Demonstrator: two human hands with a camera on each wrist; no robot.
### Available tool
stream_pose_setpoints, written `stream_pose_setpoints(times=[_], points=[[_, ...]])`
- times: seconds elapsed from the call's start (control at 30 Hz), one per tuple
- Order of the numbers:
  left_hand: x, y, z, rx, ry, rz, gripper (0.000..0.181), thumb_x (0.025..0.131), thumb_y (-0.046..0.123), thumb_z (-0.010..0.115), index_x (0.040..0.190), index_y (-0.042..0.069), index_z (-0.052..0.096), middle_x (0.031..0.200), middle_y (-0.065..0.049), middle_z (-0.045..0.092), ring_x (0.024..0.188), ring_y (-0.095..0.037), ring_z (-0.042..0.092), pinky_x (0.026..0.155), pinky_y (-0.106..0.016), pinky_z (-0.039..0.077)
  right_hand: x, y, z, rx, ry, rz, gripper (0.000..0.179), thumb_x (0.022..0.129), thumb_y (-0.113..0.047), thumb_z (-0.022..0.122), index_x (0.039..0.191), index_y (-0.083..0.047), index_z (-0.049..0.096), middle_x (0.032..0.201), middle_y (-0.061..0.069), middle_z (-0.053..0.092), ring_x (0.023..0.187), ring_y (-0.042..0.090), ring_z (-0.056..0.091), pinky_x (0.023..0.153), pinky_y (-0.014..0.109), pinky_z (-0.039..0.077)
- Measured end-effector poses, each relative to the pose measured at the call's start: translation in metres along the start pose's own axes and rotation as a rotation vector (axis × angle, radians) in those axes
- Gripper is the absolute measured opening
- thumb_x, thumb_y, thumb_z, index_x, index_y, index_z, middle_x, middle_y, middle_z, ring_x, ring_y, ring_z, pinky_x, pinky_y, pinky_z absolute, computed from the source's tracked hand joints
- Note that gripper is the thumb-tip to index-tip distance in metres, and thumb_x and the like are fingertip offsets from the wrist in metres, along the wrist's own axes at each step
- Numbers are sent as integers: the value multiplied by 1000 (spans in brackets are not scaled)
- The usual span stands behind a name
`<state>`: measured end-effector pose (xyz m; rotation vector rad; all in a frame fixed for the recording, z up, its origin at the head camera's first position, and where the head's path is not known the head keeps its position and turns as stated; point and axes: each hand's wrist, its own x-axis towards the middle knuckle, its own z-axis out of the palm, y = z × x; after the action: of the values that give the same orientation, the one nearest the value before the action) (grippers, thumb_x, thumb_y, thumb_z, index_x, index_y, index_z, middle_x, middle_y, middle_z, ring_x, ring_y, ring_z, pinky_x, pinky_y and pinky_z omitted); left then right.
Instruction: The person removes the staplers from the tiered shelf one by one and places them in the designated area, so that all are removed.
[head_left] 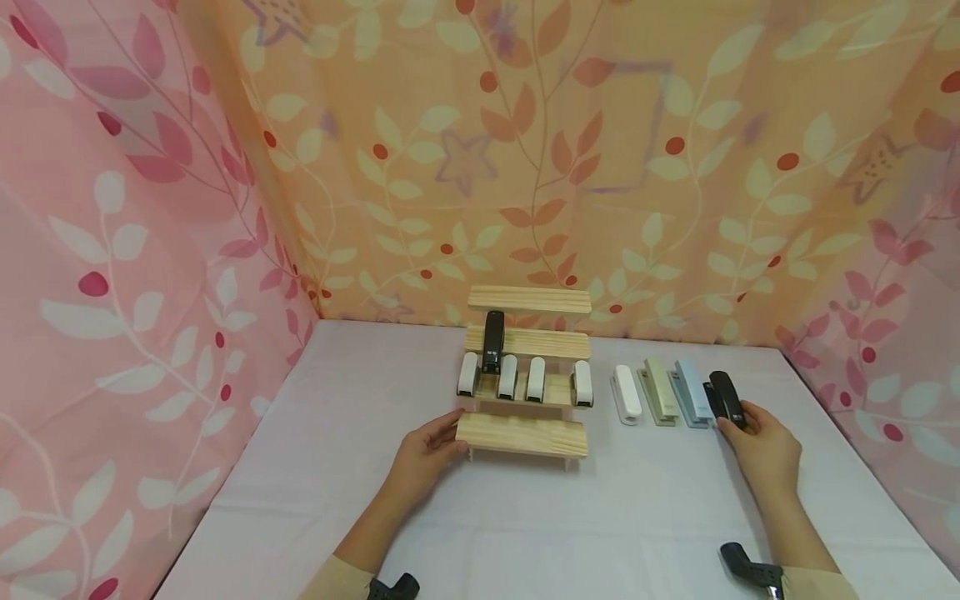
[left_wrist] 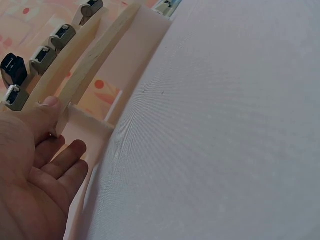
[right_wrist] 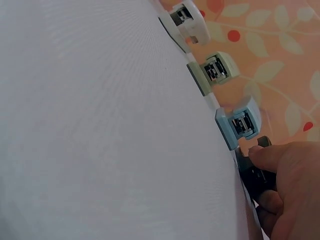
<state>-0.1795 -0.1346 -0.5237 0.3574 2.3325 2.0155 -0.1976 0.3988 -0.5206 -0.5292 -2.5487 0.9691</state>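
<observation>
My left hand point(head_left: 422, 458) pinches the left end of the lowest board of a tiered wooden rack point(head_left: 525, 435); in the left wrist view its thumb lies at the board's edge. On a higher tier of the rack stand several white staplers point(head_left: 535, 379) and one tall black stapler point(head_left: 492, 342). At the right, my right hand point(head_left: 768, 454) grips another black stapler point(head_left: 726, 398) between thumb and fingers. That stapler ends a row on the table, beside a light blue stapler point(head_left: 692, 393), a pale green stapler point(head_left: 658, 392) and a white stapler point(head_left: 626, 395).
A white cloth covers the table point(head_left: 600, 533). Patterned fabric hangs at the back point(head_left: 420, 183) and along both sides, with the rack's top board point(head_left: 529, 298) near the rear one. Each wrist wears a black camera mount.
</observation>
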Motion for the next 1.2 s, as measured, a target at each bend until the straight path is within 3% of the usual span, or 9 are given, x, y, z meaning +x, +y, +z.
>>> stream_pose_setpoints(times=[0.17,0.33,0.4,0.5,0.57,0.63,0.83,1.03,1.2], points=[[0,-1,0,-16,1,-3,57,92,14,78,145,9,58,141,-11,63,127,-26,63,97,-22,55,2,1,-2,34,-31,41,68,97,-37,71,149,3,49,138,29,57,126,44,58,104,56,46],[1,-2,1,-30,-3,-4,58,91,14,78,145,7,57,141,-13,62,128,-28,62,97,-22,55,2,-3,-9,115,-6,129,68,97,-44,70,150,-7,51,144,17,58,132,35,57,103,21,51],[1,-2,1,-31,0,-5,58,91,14,78,145,7,58,141,-13,63,128,-28,62,97,-21,55,1,-8,-14,140,10,154,66,97,-46,69,150,-11,52,147,14,57,137,30,54,102,15,49],[1,-2,1,-24,2,10,57,92,14,78,145,7,58,141,-14,63,128,-28,62,97,-20,54,1,-19,-21,173,32,145,64,99,-45,66,151,-12,52,150,13,54,143,28,47,116,31,43],[1,-3,0,-21,-2,18,57,92,14,77,145,7,57,141,-14,63,128,-28,62,98,-20,53,1,-29,-27,200,55,127,61,99,-43,65,150,-12,53,151,12,53,146,24,44,122,39,35],[0,-3,0,-15,-7,30,58,92,15,77,145,6,57,141,-15,62,128,-29,62,98,-20,53,-1,-43,-32,246,64,103,57,100,-42,65,148,-13,55,150,9,55,144,15,47,122,33,34],[-2,-3,-1,-22,7,38,58,92,14,77,145,5,57,140,-16,63,127,-29,63,97,-21,54,-15,-101,-44,404,-43,-19,51,101,-35,66,147,-15,57,140,-5,64,114,-9,57,90,2,46],[-1,-3,-1,-41,-16,23,58,92,15,78,145,6,56,141,-15,62,128,-30,62,97,-21,55,-32,-148,-38,453,-131,-207,51,101,-29,67,145,-6,57,139,6,64,114,-8,59,89,2,47],[0,-2,0,-60,-8,24,58,91,10,77,145,6,57,140,-15,63,127,-31,62,97,-22,55,-40,-183,-30,519,-254,-246,54,102,-31,66,146,-3,54,142,12,61,119,-3,59,93,4,47]])
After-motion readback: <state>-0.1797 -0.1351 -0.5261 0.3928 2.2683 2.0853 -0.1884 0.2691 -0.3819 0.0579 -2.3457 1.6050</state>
